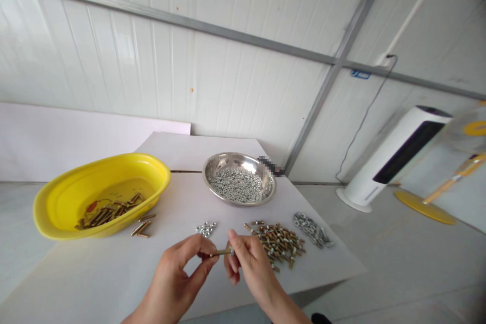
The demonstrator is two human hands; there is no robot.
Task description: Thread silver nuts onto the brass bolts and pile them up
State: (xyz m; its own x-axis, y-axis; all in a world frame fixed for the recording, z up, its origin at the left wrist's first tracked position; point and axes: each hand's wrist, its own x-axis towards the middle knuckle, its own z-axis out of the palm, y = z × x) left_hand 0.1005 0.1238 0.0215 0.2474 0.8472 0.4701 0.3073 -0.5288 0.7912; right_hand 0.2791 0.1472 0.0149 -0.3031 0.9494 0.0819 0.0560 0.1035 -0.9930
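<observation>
My left hand (170, 276) and my right hand (246, 258) meet above the white table (114, 273). Between them is a brass bolt (220, 252), pinched by my left fingers. My right fingertips grip its far end, where a small silver nut seems to sit, though they partly hide it. Just beyond my hands lie a small cluster of steel nuts (206, 229) and a heap of brass bolts with silver parts (279, 244). A strip of steel washers (312, 229) lies to the right of that heap.
A steel bowl (212, 177) full of nuts stands at the back of the table. A yellow plastic basin (76, 197) holding brass bolts sits at the left, with several loose bolts (141, 228) beside it. A white tower heater (398, 157) stands on the floor at right.
</observation>
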